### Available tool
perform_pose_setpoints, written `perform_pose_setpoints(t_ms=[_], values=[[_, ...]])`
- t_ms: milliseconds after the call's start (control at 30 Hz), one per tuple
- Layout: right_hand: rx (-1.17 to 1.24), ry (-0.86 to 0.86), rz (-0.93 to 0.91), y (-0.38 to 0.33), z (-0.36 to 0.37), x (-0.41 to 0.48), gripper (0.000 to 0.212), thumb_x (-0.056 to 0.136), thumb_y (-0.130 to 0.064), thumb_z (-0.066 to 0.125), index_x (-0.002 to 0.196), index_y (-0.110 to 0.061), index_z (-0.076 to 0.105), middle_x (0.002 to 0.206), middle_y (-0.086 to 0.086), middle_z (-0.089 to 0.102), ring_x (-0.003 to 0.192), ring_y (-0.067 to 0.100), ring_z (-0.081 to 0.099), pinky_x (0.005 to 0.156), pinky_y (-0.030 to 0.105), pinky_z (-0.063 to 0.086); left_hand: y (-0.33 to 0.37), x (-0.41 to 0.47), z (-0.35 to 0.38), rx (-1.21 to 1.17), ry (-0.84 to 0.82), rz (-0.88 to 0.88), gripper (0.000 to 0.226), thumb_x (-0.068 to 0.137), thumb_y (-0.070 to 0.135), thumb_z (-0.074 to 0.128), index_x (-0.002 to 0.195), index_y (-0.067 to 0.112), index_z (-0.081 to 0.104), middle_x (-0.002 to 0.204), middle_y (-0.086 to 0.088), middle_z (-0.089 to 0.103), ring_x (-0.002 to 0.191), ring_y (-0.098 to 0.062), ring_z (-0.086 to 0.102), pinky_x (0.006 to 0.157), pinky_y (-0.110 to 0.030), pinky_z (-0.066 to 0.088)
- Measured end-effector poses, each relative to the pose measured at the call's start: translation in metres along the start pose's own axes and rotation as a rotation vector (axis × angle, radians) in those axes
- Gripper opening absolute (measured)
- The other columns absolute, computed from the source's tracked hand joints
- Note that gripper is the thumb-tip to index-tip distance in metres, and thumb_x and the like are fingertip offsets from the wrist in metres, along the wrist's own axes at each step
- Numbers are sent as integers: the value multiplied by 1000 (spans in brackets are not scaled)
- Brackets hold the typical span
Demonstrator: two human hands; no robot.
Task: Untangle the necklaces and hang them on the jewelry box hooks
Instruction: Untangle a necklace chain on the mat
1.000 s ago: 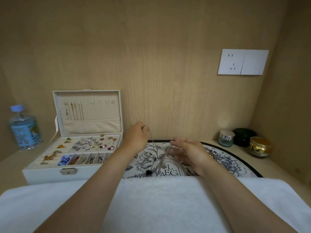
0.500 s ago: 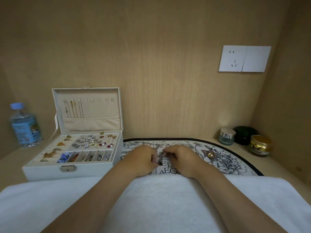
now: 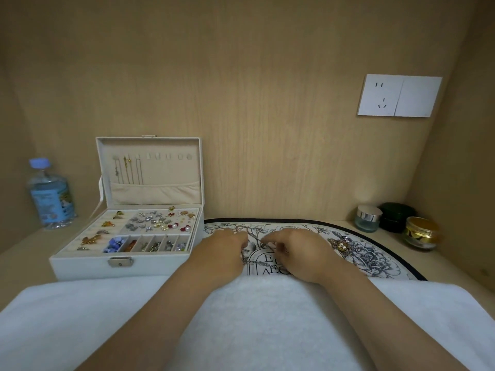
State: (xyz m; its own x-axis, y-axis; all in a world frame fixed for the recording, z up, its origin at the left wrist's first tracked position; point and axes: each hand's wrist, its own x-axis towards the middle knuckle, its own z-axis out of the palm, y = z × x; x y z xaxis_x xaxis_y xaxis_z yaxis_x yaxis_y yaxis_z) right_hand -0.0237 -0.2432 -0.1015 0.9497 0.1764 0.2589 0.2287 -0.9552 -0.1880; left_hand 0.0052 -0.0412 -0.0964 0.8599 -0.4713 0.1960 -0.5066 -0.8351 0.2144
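Left grip (image 3: 222, 253) and right grip (image 3: 300, 254) lie close together on the mat (image 3: 380, 255), with a silver necklace (image 3: 250, 261) between them; whether either pinches it I cannot tell. The open jewelry box (image 3: 120, 267) hems the mat's left edge, jars (image 3: 368, 219) fill the right corner, and a towel (image 3: 254, 317) covers the near edge

Thin silver chain (image 3: 253, 262) in a loose tangle near the front edge of the floral mat (image 3: 375, 253), gold necklace cluster (image 3: 341, 246) toward its right edge, white jewelry box (image 3: 120, 269) open beside the mat's left edge, three chains (image 3: 128, 170) hanging from the leftmost lid hooks (image 3: 160, 156)
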Motion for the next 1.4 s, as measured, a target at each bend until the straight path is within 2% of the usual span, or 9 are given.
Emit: perform_pose_setpoints(t_ms=[133,267,533,700,867,933,1067,1233,1400], values=[[46,-29,-209,-6,25,17,52,89,-6,54,128,-39,64,131,-5,60,119,21,53,98,38,46,1,2,1,35,-32,-48,19,91,25,56,97,20,73,99,-2,64,93,-21,63,80,-33,54],[-24,-53,-275,-8,33,27,47,93,-12,54,126,-44,64,144,-5,54,125,25,51,101,41,43,0,6,-5,66,-76,-50,18,91,21,57,94,19,75,96,-3,70,92,-23,66,81,-31,55],[-74,16,-203,0,22,24,10,92,-37,63,99,-32,69,108,-13,65,104,16,54,95,36,40,-1,1,0,-388,195,-132,16,89,25,52,76,23,61,70,6,67,67,-10,64,68,-33,55],[877,99,192,6,14,11,21,103,-26,49,87,-17,58,100,-3,75,99,14,69,90,36,50,5,2,-5,-1223,130,-423,24,99,15,34,94,2,54,60,-8,62,55,-26,63,63,-39,51],[1510,192,369,-4,-11,4,24,110,-30,25,94,-15,35,90,18,74,71,37,72,61,39,55,2,3,-3,-1164,96,-406,21,100,20,34,96,13,53,58,-1,52,44,-15,38,45,-23,28],[1363,176,393,-4,-13,0,23,110,-33,25,97,-18,36,93,14,75,53,31,64,40,26,41,1,5,0,-1150,123,-397,22,99,17,34,99,18,55,61,-1,56,45,-14,37,48,-24,27],[933,208,446,6,-12,0,23,109,-33,29,93,-19,40,89,3,76,42,20,50,37,22,31,-1,10,4,-1115,225,-375,24,103,15,31,97,19,54,64,-3,59,48,-16,42,44,-23,27],[88,182,528,20,-9,-2,20,101,-32,39,97,-27,58,86,-3,68,78,23,59,66,33,44,-4,15,15,-674,348,-350,23,105,21,30,95,19,51,74,-2,64,61,-15,59,54,-30,42],[-292,37,589,21,-8,0,26,90,-22,50,108,-20,67,111,5,66,104,28,55,87,37,45,0,21,17,-317,439,-260,23,104,20,28,91,11,45,67,-6,57,62,-25,59,55,-39,47]])
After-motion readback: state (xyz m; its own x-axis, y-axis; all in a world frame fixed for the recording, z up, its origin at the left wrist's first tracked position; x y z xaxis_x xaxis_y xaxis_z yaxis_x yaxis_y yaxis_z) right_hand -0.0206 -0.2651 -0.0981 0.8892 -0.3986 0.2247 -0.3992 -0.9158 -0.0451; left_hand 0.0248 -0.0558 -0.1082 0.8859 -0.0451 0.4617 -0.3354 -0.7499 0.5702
